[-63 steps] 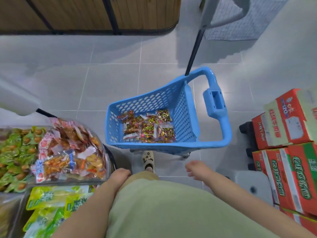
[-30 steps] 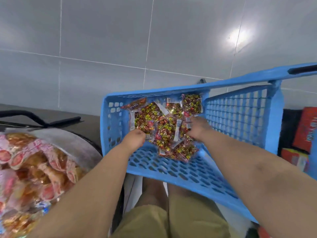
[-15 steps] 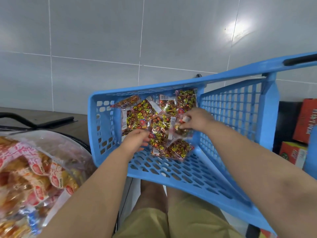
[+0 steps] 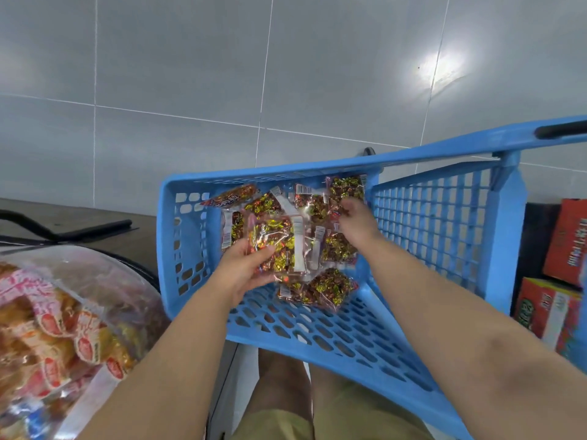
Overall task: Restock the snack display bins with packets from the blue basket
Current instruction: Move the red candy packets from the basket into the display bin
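Okay | left hand (image 4: 243,272) pinched clear packet (image 4: 277,246) of gold-wrapped snacks, thumb on top, above blue basket (image 4: 178,249) floor | right hand (image 4: 356,221) rested on loose packets (image 4: 330,287) by far wall, grip unclear

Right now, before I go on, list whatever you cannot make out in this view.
Head view only.
- Right hand: fingertips buried among packets in the blue basket; grip unclear.
- Left hand holds a clear packet; overlapping wrappers hide whether more than one.
- Packet print: too small, glare.
- Snack bin: cut off by left edge.
- Red cartons: cut off by right edge.
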The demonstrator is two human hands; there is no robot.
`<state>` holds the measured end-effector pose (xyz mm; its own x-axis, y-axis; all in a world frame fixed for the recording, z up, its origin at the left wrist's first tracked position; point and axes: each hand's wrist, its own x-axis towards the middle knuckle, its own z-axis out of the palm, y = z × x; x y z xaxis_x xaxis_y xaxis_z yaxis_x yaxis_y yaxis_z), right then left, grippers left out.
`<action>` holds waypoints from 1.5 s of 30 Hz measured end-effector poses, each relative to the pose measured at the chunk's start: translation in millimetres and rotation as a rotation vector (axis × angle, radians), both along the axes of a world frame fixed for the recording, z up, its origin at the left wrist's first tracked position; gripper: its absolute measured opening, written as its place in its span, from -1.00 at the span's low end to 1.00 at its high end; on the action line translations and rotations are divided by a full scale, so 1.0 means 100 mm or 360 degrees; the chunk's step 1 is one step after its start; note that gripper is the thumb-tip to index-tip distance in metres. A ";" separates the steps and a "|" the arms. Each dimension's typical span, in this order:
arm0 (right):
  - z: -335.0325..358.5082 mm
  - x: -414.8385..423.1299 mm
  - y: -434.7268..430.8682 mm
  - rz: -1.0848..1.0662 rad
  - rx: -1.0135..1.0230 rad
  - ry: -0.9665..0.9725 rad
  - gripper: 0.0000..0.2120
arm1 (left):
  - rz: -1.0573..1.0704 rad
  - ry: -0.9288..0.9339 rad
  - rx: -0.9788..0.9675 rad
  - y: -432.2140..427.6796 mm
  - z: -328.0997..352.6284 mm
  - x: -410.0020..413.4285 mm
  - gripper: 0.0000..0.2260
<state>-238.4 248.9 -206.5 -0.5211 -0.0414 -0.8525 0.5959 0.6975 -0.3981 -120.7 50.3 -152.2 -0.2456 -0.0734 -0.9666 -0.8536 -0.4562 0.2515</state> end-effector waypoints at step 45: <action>0.40 0.35 -0.61 0.0374 -0.0235 -0.0177 -0.51 | 0.0279 -0.0039 -0.0007 -0.24 0.14 0.13 -0.43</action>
